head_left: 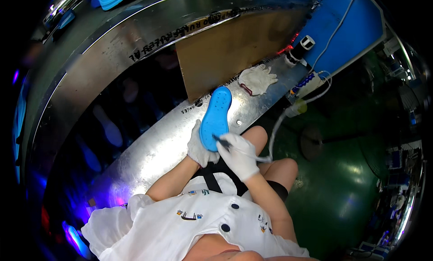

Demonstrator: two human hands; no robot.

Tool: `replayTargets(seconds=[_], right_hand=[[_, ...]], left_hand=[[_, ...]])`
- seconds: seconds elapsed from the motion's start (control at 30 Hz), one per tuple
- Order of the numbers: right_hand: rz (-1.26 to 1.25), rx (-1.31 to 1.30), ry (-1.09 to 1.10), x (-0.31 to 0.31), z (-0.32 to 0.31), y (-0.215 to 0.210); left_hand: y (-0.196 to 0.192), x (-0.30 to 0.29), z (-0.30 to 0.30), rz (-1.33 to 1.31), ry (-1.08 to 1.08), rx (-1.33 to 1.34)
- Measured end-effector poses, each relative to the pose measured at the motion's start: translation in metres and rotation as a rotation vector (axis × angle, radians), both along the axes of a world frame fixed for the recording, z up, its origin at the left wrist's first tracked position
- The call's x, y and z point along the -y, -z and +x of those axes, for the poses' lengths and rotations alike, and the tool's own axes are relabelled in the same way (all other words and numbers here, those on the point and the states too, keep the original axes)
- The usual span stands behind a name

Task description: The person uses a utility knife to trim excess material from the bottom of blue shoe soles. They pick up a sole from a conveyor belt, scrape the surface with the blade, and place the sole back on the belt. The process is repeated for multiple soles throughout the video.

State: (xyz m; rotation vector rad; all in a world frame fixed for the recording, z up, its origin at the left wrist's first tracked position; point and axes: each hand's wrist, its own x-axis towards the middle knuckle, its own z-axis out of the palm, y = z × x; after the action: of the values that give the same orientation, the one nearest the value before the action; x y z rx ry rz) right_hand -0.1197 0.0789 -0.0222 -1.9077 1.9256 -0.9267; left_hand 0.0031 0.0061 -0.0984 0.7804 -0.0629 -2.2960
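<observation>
A blue shoe sole [215, 119] with small holes is tilted up in front of me, its narrower end pointing away. My left hand [197, 146], in a white glove, is closed around the left side of its near end. Over the near right edge of the sole, my white-gloved right hand [238, 156] grips a dark pen-like tool [221, 141]. The tool's tip is at the sole's surface; whether it touches I cannot tell. A thin pale hose [270, 148] runs from beside the right hand toward a yellowish fitting [296, 108].
Beyond the sole, a white glove [257, 79] with a red cuff edge lies on the metal ledge [153, 152]. A brown board [225, 53] stands behind it. Far right are a black-and-white cylinder [300, 50] and a blue panel [331, 31]. More soles [108, 128] show dimly at left.
</observation>
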Motion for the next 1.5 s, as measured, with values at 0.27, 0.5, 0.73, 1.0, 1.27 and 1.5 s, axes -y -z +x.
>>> replayTargets(seconds=[0.27, 0.5, 0.73, 1.0, 1.27, 1.5], right_hand=[[-0.480, -0.044, 0.123, 0.023, -0.028, -0.026], [-0.451, 0.148, 0.201, 0.016, -0.032, -0.015], [-0.383, 0.528, 0.342, 0.020, -0.041, -0.026], [-0.283, 0.513, 0.166, 0.009, -0.037, -0.043], [-0.350, 0.482, 0.188, -0.006, -0.028, -0.044], [-0.300, 0.632, 0.043, -0.020, -0.013, -0.041]], left_hand=[[-0.024, -0.030, -0.027, 0.069, 0.003, 0.053], [-0.040, -0.032, -0.017, 0.050, 0.190, -0.502], [-0.047, -0.018, -0.020, -0.084, 0.170, -0.307], [-0.046, -0.018, -0.021, -0.470, 0.123, 0.130], [-0.044, -0.012, -0.010, -0.223, -0.052, -0.406], [-0.066, -0.014, -0.008, -0.226, 0.053, -0.402]])
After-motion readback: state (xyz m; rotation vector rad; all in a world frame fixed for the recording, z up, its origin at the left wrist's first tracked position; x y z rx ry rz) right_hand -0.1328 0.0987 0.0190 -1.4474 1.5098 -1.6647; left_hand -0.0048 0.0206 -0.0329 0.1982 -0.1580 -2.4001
